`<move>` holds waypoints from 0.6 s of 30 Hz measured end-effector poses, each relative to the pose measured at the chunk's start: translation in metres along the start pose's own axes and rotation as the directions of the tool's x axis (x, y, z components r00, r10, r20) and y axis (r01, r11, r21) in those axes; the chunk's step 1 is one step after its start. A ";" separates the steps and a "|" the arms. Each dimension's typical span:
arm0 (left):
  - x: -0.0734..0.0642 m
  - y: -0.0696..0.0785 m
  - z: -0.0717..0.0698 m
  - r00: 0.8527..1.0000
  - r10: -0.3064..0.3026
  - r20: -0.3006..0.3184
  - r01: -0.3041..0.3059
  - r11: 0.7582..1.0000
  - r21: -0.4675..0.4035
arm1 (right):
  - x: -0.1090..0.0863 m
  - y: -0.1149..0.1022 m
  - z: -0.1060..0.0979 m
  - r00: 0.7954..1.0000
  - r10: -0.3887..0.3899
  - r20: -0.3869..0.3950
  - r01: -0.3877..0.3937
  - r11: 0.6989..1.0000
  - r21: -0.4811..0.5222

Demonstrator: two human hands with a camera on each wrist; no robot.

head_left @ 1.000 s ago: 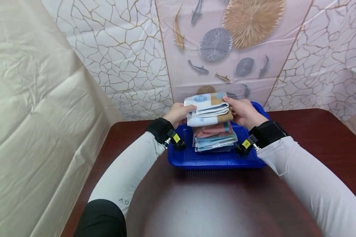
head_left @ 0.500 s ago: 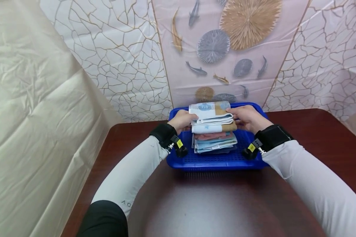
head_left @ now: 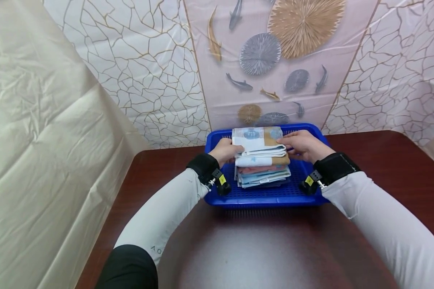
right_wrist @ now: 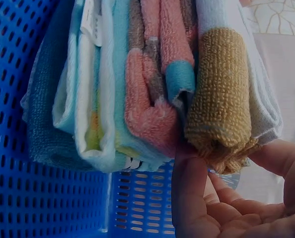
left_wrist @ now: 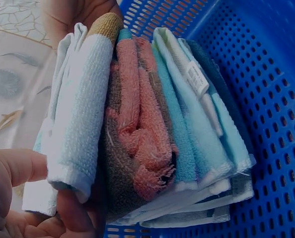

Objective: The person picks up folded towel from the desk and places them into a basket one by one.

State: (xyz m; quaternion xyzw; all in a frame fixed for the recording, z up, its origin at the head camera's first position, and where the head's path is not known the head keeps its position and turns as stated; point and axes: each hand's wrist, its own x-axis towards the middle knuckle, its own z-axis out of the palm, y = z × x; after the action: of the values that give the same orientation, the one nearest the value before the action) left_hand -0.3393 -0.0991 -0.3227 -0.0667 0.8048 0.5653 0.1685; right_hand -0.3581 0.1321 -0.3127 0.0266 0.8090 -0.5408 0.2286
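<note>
A folded white and tan towel [head_left: 251, 141] with blue prints lies on top of a stack of folded towels. My left hand [head_left: 226, 151] pinches its left end, thumb on the upper face and fingers underneath, as the left wrist view shows. At the other end my right hand [head_left: 306, 146] holds the tan part between thumb and fingers [right_wrist: 192, 193]. Directly beneath is a pink and brown towel [left_wrist: 147, 109], with light blue towels [left_wrist: 187, 119] and a dark teal towel [right_wrist: 50, 114] lower down. The stack stands in a blue perforated basket [head_left: 264, 200].
The basket sits near the back of a dark red-brown table [head_left: 260, 249]. Behind it hangs a patterned cloth [head_left: 159, 80] printed with fish and round shapes. A cream cloth [head_left: 50, 140] slopes down along the left side.
Both hands have lowered the white and tan towel onto the pink one. The gap between them has closed, and the basket's back rim now shows.
</note>
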 end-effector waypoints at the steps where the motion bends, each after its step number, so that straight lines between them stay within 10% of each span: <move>1: 0.000 -0.001 0.000 1.000 -0.008 0.002 0.008 1.000 0.003 | 0.001 0.001 0.000 1.000 -0.001 -0.004 0.001 1.000 -0.008; 18: -0.010 -0.004 -0.023 0.992 -0.077 0.104 0.059 0.985 0.161 | -0.009 0.006 -0.010 0.976 -0.174 -0.129 0.153 0.975 -0.161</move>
State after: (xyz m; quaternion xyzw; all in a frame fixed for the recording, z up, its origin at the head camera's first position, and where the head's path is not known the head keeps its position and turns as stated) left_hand -0.3335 -0.1225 -0.3159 -0.0494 0.8335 0.4968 0.2365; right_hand -0.3522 0.1447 -0.3110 -0.0190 0.8611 -0.4921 0.1264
